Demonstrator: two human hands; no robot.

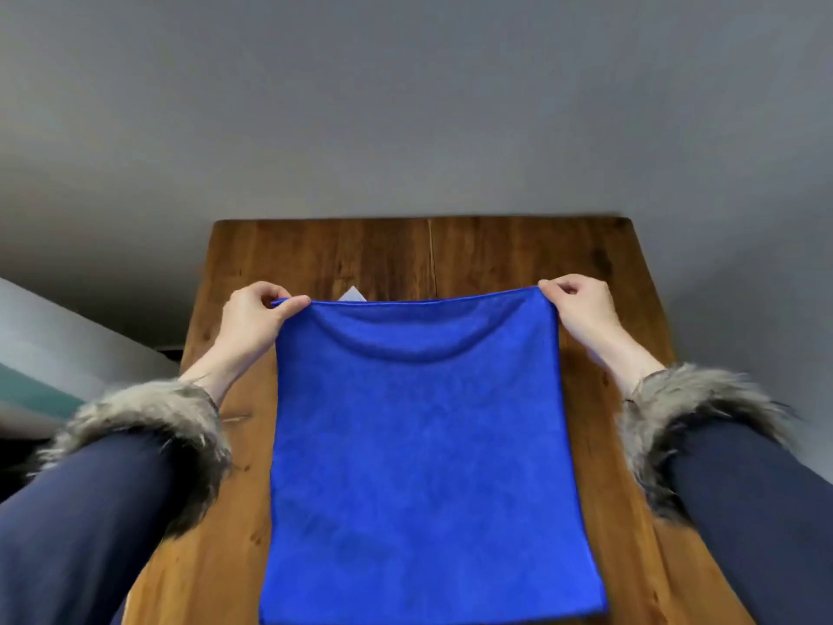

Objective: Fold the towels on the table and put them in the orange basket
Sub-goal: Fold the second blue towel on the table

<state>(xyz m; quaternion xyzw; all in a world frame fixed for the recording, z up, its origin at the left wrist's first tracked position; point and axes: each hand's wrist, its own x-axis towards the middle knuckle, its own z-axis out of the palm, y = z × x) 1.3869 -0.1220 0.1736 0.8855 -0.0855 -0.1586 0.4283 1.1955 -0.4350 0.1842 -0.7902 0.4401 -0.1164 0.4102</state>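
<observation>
The blue towel (pixel 419 444) hangs in the middle of the view, held up by its 2 far corners over the wooden table (pixel 360 254). Its top edge is stretched almost straight between the hands, with a shallow sag of cloth just below it, and the rest drops toward the near edge of the picture, where its bottom hem shows. Whether the lower part touches the table cannot be told from this angle. It looks like a single, unfolded layer.

The left hand (pixel 257 318) pinches the towel's far left corner between thumb and curled fingers. The right hand (pixel 581 309) pinches the far right corner in the same way. Both wrists come out of fur-trimmed cuffs (pixel 148 417) on dark blue sleeves.

Just beyond the top edge of the towel, a small pale triangle (pixel 352 294) peeks out on the table; it may be the corner of another towel, but too little shows to say. The orange basket is not in view, and behind the table there is only a grey wall (pixel 405 106).

As a judgement, the task is at an early point for this towel: it is spread and squared up, with 0 folds made. What is left is to fold it, likely by bringing the held edge over to the near hem, fold it again, and carry it to the basket. How many other towels are done or waiting cannot be told here.
</observation>
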